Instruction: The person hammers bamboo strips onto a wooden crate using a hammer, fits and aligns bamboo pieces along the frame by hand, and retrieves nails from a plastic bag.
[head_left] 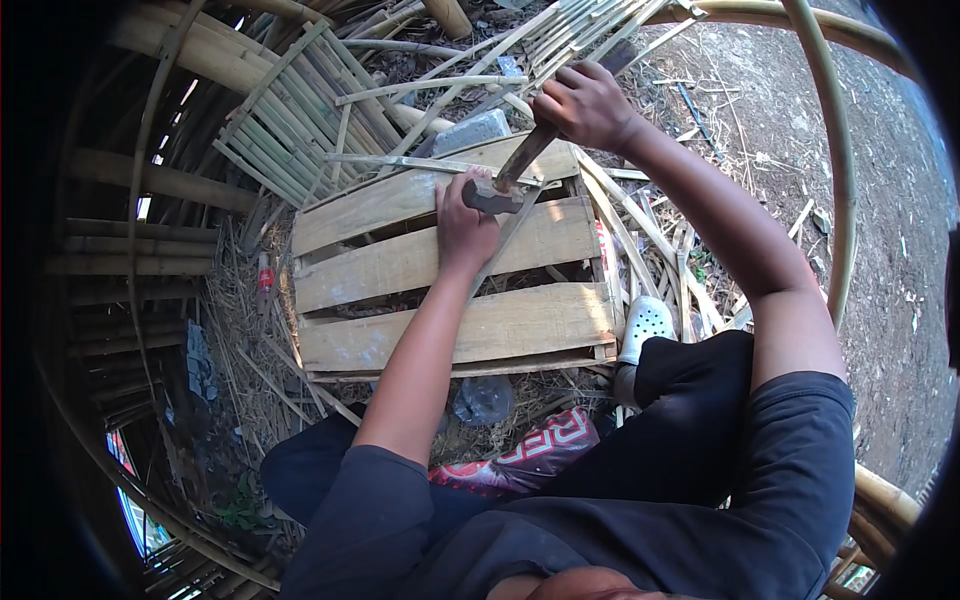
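Note:
My right hand (588, 105) is wrapped around the wooden handle of a hammer (492, 196), raised over the far side of a slatted wooden crate (400, 275). The hammer's dark metal head points down and to the left, overlapping my left hand (467, 228) in the picture. That hand rests on the crate's slats with its fingers curled at a thin bamboo strip (430, 163) lying across the top. The hammer head hides part of these fingers. Another thin strip (508, 243) runs diagonally over the slats beside my left wrist.
A bamboo slat panel (295, 120) leans at the far left, with a grey block (472, 132) behind the crate. Split bamboo lies at the back and right. A curved pole (838, 150) arches on the right. A red-labelled bottle (265, 275) lies left; a white clog (648, 325) is by the crate.

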